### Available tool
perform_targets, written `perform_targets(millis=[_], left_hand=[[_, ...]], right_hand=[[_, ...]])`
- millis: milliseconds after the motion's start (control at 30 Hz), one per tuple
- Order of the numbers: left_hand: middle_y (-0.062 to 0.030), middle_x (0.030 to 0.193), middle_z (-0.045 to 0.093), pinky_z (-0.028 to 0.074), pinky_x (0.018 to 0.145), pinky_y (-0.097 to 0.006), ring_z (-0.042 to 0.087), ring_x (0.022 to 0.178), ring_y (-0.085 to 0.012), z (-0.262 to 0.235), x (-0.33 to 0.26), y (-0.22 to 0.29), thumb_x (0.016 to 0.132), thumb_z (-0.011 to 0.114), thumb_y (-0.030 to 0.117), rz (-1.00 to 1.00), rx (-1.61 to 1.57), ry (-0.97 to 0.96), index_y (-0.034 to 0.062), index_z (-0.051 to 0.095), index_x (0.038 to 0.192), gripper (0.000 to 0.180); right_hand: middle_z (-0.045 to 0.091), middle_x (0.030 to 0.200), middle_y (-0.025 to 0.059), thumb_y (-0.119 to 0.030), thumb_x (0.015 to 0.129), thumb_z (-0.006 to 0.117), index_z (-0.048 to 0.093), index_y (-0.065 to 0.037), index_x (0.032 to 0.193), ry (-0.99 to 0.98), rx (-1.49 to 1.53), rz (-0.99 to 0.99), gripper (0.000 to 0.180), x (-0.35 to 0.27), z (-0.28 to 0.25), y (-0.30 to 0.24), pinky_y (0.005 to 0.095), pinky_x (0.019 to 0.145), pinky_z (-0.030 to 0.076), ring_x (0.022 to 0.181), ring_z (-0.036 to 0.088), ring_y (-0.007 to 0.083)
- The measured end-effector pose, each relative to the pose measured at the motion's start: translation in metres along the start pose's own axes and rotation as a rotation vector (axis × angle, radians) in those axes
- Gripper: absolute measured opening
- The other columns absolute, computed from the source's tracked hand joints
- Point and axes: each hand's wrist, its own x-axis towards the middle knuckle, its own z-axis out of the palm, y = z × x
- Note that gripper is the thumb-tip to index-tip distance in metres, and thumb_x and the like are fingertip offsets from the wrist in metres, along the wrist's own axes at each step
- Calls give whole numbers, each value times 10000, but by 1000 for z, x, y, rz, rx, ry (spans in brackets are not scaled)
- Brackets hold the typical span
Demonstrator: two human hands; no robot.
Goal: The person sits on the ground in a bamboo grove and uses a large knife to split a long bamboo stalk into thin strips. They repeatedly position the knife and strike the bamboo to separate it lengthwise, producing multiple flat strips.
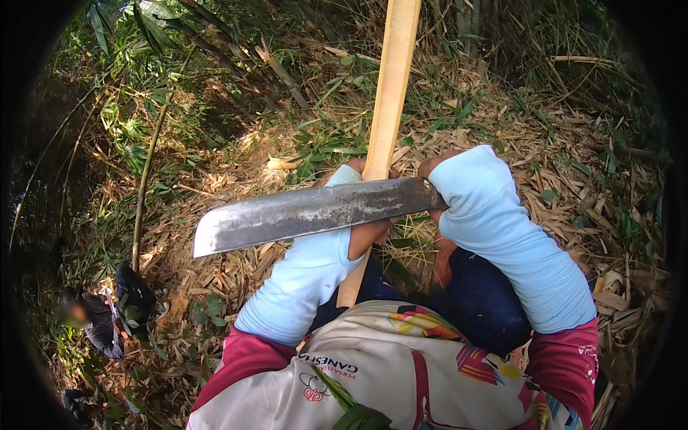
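The left hand [369, 235], partly covered by the blade, has its fingers curled round a long, flat, pale-yellow bamboo strip [390, 93], which slants up and away from the person's lap. The right hand [435, 166] has its fingers closed at the butt of a broad, dark-grey steel machete [308, 211]; its blade crosses above the strip, bright tip leftward, over dry, brown leaf litter [559, 143].

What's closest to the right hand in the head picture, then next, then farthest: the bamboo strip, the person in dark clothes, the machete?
1. Machete: held in the right hand, reaching leftward.
2. Bamboo strip: just left, crossing behind the machete.
3. Person in dark clothes: far off, lower left.
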Motion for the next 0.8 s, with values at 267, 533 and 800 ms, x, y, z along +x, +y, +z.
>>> perform_targets(millis=[267, 533, 800], left_hand=[[-94, 984, 649, 481, 816, -325, 614, 914, -192, 11, -14, 0, 785, 813, 272, 298, 57, 81, 11, 532, 1197, 562], [-99, 1121, 636, 455, 931, -299, 592, 1040, -162, 16, -24, 5, 854, 771, 274, 258, 102, 58, -22, 449, 1292, 619], [-91, 1050, 657, 476, 870, -291, 608, 978, -153, 18, -30, 8, 873, 767, 233, 352, 319, 115, -12, 506, 1227, 504]], right_hand=[[621, 648, 88, -151, 633, 708, 633, -103, 798, 55, -75, -33, 188, -3, -5, -2, 407, 569, 500, 635, 663, 290], [610, 658, 63, -142, 645, 678, 645, -114, 807, 133, -143, -57, 168, -5, -3, -5, 386, 547, 492, 625, 657, 261], [617, 679, 44, -147, 701, 647, 649, -125, 868, 93, -159, -30, 168, -7, 2, -5, 392, 562, 483, 641, 659, 237]])
